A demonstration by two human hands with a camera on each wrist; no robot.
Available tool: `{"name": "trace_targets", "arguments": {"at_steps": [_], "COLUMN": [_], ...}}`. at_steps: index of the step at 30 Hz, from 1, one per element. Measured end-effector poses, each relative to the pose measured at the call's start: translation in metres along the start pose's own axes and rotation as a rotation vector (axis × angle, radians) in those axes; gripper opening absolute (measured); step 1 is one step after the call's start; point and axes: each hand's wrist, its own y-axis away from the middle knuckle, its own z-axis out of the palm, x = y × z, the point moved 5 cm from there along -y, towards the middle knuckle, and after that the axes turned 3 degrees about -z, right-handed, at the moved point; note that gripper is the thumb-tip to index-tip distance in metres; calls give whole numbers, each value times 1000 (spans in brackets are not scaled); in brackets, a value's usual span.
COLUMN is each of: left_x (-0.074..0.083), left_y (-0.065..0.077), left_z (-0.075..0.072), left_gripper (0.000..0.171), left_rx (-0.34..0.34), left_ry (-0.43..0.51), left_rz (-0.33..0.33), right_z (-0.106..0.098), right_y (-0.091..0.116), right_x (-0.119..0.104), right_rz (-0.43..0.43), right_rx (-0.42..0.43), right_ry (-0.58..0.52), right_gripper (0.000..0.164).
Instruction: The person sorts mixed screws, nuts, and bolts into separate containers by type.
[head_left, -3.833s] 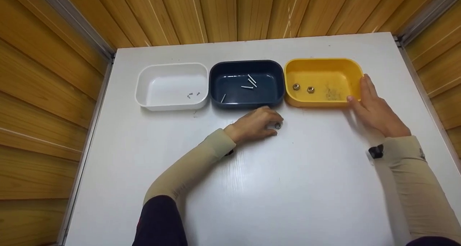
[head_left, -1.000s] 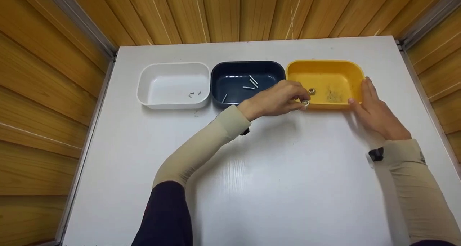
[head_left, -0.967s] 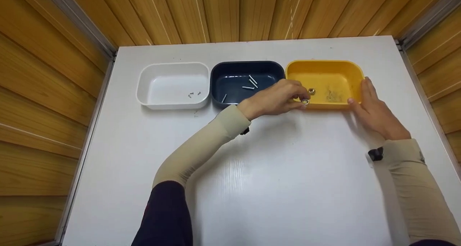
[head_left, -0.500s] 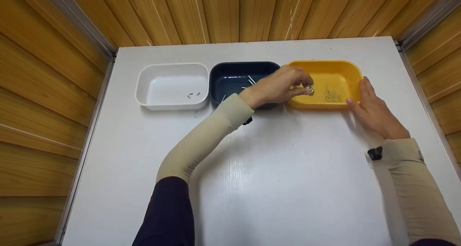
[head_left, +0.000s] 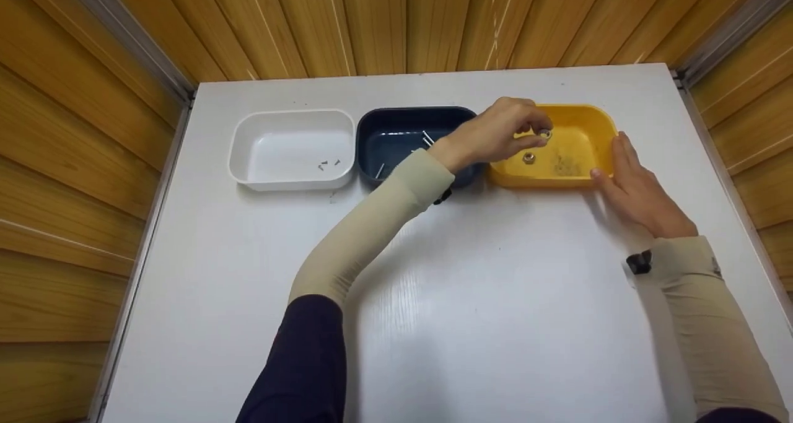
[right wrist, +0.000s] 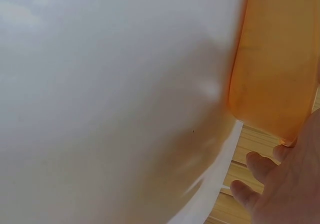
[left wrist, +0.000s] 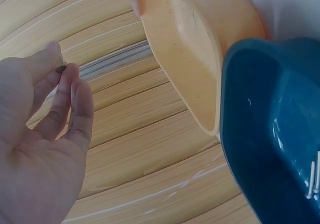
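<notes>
My left hand (head_left: 492,132) pinches a metal nut (head_left: 545,134) between thumb and fingertips, over the yellow bin (head_left: 585,141). In the left wrist view the nut (left wrist: 60,68) appears as a small dark shape at the fingertips, up above the bins. A second nut (head_left: 528,158) lies on the bin's floor, just below the hand. The left part of that bin is covered by the hand. My right hand (head_left: 647,191) rests against the bin's right end, fingers extended along the wall and thumb at the front rim.
Left of the yellow bin stands a dark blue bin (head_left: 396,116) with several long screws, partly hidden by the left arm. Beyond it is a white bin (head_left: 279,150) holding small screws (head_left: 322,164). All stand in a row on the white table (head_left: 495,299), before wooden walls.
My left hand picked up the nut from the table, carried it up and right past the front rim, and now holds it farther back over the yellow bin. The right hand stays at the bin.
</notes>
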Motion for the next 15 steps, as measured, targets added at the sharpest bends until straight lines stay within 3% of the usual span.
{"name": "trace_targets", "arguments": {"at_steps": [8,15], "left_x": [-7,-9], "left_y": [-21,-50], "left_z": [15,44], "left_gripper": [31,29], "left_rx": [8,-38], "left_ry": [15,87], "left_rz": [-55,-136], "right_z": [1,2], "right_y": [-6,8], "right_x": [-2,6], "right_rz": [-17,5], "right_rx": [10,12], "right_ry": [-8,-3], "right_gripper": [88,89]}}
